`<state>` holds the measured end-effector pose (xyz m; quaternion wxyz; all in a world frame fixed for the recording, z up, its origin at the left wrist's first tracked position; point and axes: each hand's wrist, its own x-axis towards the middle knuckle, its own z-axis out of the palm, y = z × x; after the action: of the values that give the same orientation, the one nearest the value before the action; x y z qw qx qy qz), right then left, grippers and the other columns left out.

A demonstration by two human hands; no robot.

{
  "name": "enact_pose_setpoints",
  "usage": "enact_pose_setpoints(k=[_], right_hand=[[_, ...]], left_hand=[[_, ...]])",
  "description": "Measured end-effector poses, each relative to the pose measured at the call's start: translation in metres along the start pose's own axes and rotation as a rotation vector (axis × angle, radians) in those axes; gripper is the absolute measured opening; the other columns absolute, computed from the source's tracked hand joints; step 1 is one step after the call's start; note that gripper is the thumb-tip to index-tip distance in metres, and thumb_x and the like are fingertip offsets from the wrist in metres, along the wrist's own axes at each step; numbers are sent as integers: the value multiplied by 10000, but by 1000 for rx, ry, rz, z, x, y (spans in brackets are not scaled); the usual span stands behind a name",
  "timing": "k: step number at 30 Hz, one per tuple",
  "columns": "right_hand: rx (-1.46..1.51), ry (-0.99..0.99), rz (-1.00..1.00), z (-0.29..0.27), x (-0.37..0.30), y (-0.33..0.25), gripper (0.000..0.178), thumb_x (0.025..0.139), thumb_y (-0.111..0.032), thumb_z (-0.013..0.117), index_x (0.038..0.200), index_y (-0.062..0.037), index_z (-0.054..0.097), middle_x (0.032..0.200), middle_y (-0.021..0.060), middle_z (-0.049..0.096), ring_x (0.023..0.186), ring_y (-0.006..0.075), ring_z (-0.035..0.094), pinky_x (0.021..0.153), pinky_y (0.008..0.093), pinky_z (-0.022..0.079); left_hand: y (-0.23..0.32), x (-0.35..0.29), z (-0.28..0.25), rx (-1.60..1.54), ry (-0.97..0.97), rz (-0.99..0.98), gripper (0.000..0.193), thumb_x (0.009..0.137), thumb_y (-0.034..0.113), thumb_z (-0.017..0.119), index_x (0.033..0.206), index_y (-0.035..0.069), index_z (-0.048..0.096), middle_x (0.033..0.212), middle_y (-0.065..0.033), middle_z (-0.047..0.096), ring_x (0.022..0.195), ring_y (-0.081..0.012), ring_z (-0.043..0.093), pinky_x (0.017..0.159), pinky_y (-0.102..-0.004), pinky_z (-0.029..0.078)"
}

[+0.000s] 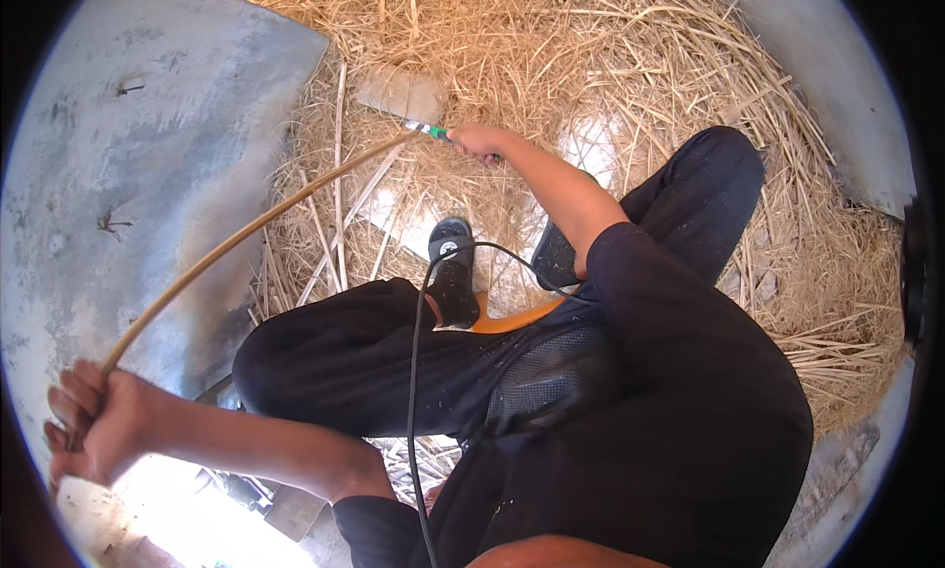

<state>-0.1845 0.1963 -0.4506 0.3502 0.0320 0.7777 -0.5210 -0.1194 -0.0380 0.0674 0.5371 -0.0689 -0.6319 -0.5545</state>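
Note:
My left hand (98, 420), at the far left, has its fingers wrapped round the near end of a long, thin tan cane strip (236, 238). The strip bows upward to the right, and its far end meets a knife (439, 133) near the top middle. My right hand (477, 142) grips that knife by its handle, which shows green near the blade. The narrow blade points left and is hard to make out against the litter. Whether the blade cuts into the strip or only touches it, I cannot tell.
Straw-like shavings (532, 36) cover much of the floor. A grey wall-like surface (177, 105) stands at left, another (827, 66) at upper right. My sandalled feet (451, 263) are between the hands. A black cable (413, 371) hangs over my lap, with an orange seat edge (512, 320) beneath me.

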Motion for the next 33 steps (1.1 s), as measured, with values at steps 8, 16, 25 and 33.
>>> enact_pose_setpoints(k=[8,16,25,33], right_hand=[[-144,324,-185,-37,-26,-51,430,942,-407,325,920,-13,497,665,91,534,621,204,538,629,406,452],[-148,413,-227,-42,-66,-120,380,954,-365,295,1016,-26,456,676,123,536,625,252,545,614,439,418],[-237,620,-350,-24,-50,-134,276,955,-248,365,1080,-16,449,529,96,495,434,243,487,447,405,390],[-478,486,-15,0,24,-62,316,937,-276,394,1084,-26,519,953,211,596,898,351,603,708,439,504]], left_hand=[[-5,-22,36,-19,-45,-60,411,869,435,387,601,156,248,485,1,147,433,-113,123,423,-274,125],[-28,26,19,-66,-161,-9,368,812,390,365,591,143,205,469,-16,162,425,-130,173,437,-270,198],[-39,-7,41,-111,-77,-155,271,769,232,383,644,169,150,490,-10,131,459,-121,116,458,-283,143],[-46,3,41,-86,-141,-124,505,911,568,266,614,167,338,460,16,180,438,-99,115,427,-246,126]])
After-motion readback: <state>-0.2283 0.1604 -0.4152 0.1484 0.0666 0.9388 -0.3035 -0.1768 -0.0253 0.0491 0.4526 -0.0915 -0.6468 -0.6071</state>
